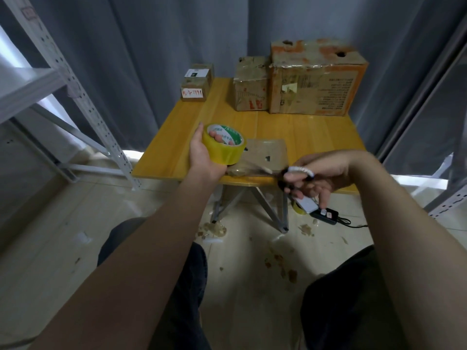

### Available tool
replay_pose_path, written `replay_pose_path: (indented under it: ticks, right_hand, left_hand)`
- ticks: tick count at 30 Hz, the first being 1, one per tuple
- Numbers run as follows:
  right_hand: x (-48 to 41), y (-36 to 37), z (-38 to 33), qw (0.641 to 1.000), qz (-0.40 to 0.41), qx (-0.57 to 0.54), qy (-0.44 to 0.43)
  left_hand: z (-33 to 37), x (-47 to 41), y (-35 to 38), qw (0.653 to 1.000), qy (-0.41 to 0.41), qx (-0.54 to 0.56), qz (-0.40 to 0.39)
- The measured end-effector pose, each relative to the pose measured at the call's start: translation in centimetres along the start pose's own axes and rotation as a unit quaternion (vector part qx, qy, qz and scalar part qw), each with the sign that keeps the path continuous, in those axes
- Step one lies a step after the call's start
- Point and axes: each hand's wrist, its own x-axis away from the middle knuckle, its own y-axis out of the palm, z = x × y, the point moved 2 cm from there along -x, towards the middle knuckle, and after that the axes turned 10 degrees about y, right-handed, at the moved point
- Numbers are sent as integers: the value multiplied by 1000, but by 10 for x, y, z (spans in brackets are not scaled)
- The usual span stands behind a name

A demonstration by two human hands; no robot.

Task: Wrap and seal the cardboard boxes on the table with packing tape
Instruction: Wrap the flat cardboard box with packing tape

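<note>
My left hand (202, 154) grips a yellow roll of packing tape (224, 144), fingers through its core, just above the near part of the yellow table (303, 132). A flat cardboard box (265, 154) wrapped in clear tape lies under and right of the roll. My right hand (321, 176) holds scissors (290, 173) by the black and white handles, the blades pointing left toward the tape between roll and box. Other boxes stand at the back: two small stacked ones (195, 83), a medium one (250, 84) and a large orange-printed one (316, 77).
Grey curtains hang behind the table. A white metal shelf frame (83, 97) stands at the left, another at the right edge. Under the table are folding legs (270, 210), a black device with a cable (326, 215) and tape scraps on the floor. My knees are below.
</note>
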Motion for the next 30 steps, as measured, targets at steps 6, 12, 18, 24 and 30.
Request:
replay_pose_path:
  ticks: [6, 12, 18, 24, 30]
  right_hand:
    - [5, -48, 6, 865, 488, -113, -35]
    - [-5, -53, -4, 857, 506, 28, 95]
    - [-4, -40, -52, 823, 539, -16, -180]
    - [-36, -34, -90, 852, 424, -95, -291]
    - [-63, -62, -83, 820, 408, -250, -314]
  left_hand:
    - [5, 3, 13, 999, -16, -12, -29]
    - [13, 7, 48, 961, 63, -243, -120]
    - [13, -1, 79, 830, 157, -456, -279]
    - [2, -26, 103, 743, 240, -553, -291]
    - [4, -46, 112, 736, 232, -569, -284]
